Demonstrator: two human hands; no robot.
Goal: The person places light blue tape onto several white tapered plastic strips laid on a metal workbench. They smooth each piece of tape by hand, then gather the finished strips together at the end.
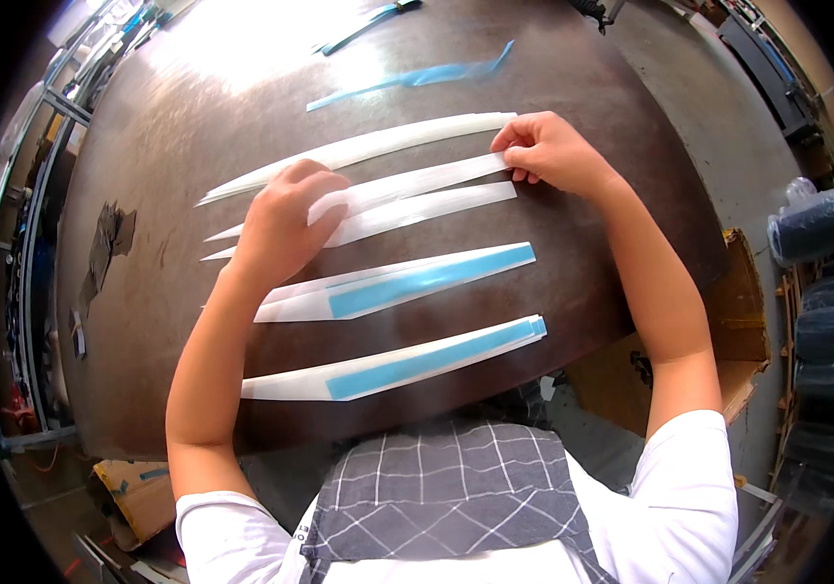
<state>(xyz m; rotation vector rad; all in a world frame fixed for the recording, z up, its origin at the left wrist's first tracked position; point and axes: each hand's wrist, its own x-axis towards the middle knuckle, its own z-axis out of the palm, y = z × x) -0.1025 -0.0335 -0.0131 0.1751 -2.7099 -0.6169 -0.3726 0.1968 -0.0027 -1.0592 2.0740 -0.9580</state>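
My right hand (pixel 555 154) pinches the right end of a thin white strip (pixel 427 183), which looks slightly see-through. Toward its left part, my left hand (pixel 290 216) has its fingers curled round the same strip, partly hiding it. Just below lies another white strip (pixel 436 208), flat on the brown table (pixel 592 263). Above both hands rests a long white tapered strip stack (pixel 388 144). Nearer to me are two more white tapered pieces, each bearing a light blue band: an upper band (pixel 432 280) and a lower band (pixel 432 360).
Loose blue strips (pixel 407 78) lie farther back on the table. A dark torn patch (pixel 106 248) shows at the left. Cardboard boxes (pixel 738 331) stand by the table's right edge, near dark plastic-wrapped rolls (pixel 821 224). Metal shelving (pixel 33 243) runs along the left.
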